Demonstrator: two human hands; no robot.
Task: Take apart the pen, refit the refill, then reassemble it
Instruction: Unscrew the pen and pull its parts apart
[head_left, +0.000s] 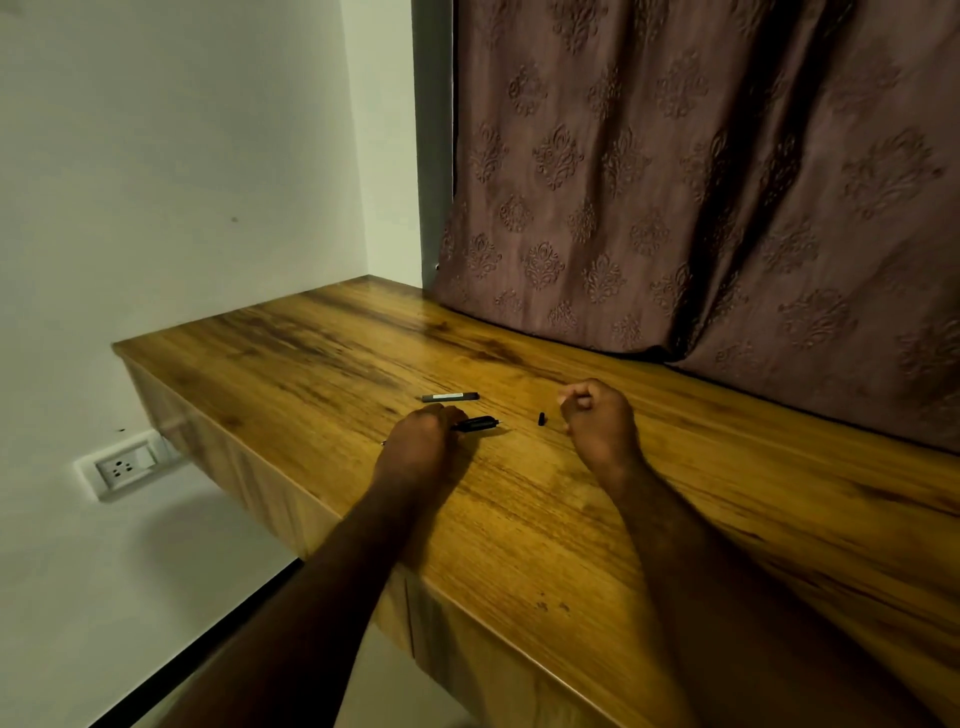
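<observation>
So the pen's in bits on the wooden table (519, 519). The left hand (423, 441) is curled round the black front section (478, 423), with its pointed end sticking out to the right, low over the tabletop. Just behind it a grey barrel piece (449, 397) lies flat on its own, and a tiny black bit (542, 419) sits between the two hands. The right hand (600, 421) is loosely balled up near that bit, honestly can't tell if anything's inside it. Patterned curtain (727, 182) behind, wall socket (122, 467) down on the left
</observation>
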